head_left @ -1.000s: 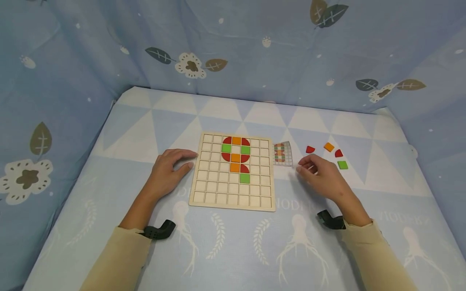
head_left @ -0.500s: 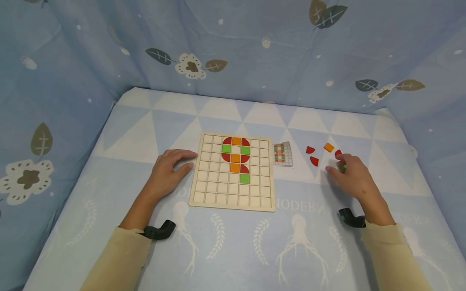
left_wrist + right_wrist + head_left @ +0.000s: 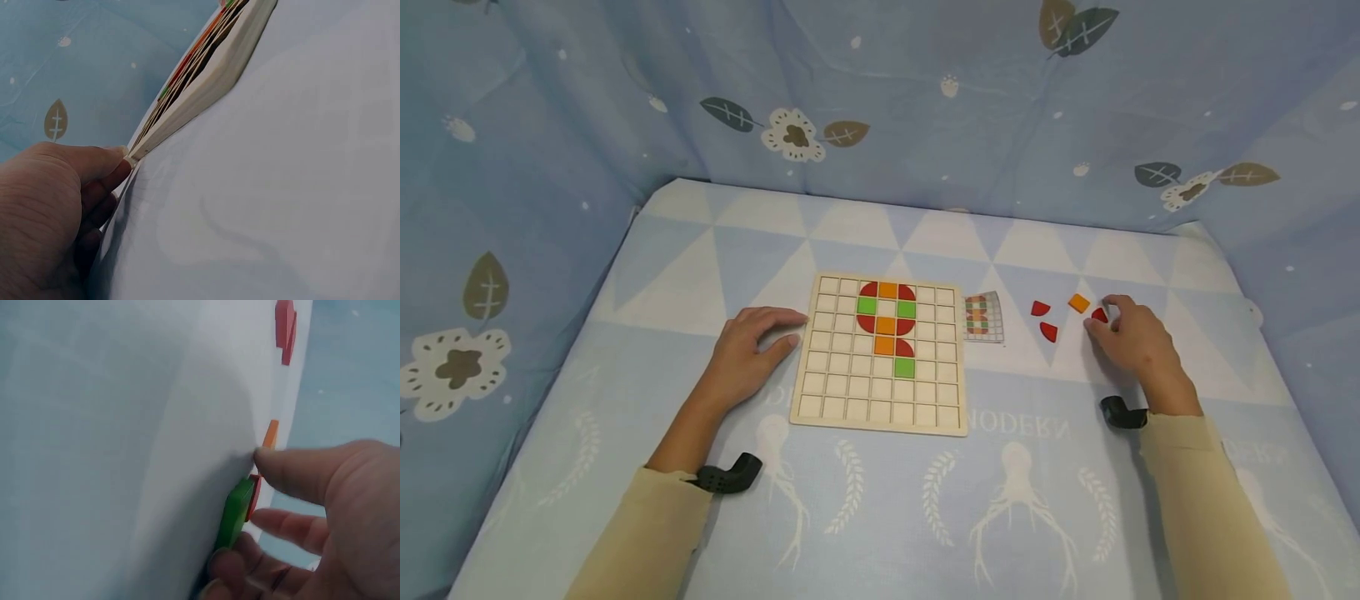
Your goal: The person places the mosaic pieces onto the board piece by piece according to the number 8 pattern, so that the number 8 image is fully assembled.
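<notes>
Right hand [image 3: 1131, 337] curled over a green square tile [image 3: 234, 512] and touching a red quarter-round tile [image 3: 1099, 315] on the surface right of the wooden grid board [image 3: 880, 412], orange tile [image 3: 1078, 302] just left, left hand [image 3: 747, 350] flat, fingers relaxed against the board's left edge

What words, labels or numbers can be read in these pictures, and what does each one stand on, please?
"NODERN": printed mirrored on the tablecloth, just in front of the wooden grid board; the first letter is uncertain.
Faint letters on the tablecloth beside the left hand: too pale and covered to read.
Pattern card: only coloured squares, no text legible.
</notes>
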The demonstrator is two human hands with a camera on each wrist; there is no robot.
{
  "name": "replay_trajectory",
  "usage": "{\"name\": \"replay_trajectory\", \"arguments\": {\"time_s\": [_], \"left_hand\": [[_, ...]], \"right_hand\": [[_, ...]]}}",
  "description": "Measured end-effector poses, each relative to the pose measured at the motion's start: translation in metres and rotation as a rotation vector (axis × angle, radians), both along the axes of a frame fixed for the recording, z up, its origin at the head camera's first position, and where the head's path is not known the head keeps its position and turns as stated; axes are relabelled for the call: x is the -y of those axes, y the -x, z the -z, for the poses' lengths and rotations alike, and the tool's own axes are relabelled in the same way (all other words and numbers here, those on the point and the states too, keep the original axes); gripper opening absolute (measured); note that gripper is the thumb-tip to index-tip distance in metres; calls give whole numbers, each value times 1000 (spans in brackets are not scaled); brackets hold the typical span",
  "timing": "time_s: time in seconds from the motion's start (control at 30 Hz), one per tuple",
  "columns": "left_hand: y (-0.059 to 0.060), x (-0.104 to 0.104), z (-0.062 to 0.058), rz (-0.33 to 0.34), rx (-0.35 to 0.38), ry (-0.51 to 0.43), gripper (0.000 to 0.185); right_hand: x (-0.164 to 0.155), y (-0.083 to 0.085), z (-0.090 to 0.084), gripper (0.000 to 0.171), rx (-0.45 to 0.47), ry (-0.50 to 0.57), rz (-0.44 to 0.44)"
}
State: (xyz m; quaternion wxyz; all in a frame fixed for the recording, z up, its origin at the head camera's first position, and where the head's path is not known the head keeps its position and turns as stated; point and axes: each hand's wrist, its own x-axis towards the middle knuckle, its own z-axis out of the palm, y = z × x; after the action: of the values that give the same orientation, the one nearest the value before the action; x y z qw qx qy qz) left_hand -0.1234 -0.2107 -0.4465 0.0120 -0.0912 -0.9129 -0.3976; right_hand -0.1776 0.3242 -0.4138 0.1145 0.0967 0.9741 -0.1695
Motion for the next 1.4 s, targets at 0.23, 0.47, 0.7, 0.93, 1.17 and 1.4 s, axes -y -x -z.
{"name": "replay_trajectory", "arguments": {"time_s": [0.23,0.47,0.7,0.93,1.17,1.4], "left_hand": [[2,1,-1,6,-15,12,29],[1,2,-3,5,-13,10,29],[1,1,-3,1,-11,9,29],[0,0,-2,-3,-9,13,29],[0,0,-2,-8,-1,5,28],[1,0,0,-1,-5,7,27]], "right_hand": [[-4,5,2,46,8,44,76],[-3,5,1,45,33,65,91],[-3,-2,-3,44,32,68,50],[-1,-8,-4,43,23,77,35],[3,-13,-1,41,17,92,51],[0,-14,1,43,34,104,71]]}}
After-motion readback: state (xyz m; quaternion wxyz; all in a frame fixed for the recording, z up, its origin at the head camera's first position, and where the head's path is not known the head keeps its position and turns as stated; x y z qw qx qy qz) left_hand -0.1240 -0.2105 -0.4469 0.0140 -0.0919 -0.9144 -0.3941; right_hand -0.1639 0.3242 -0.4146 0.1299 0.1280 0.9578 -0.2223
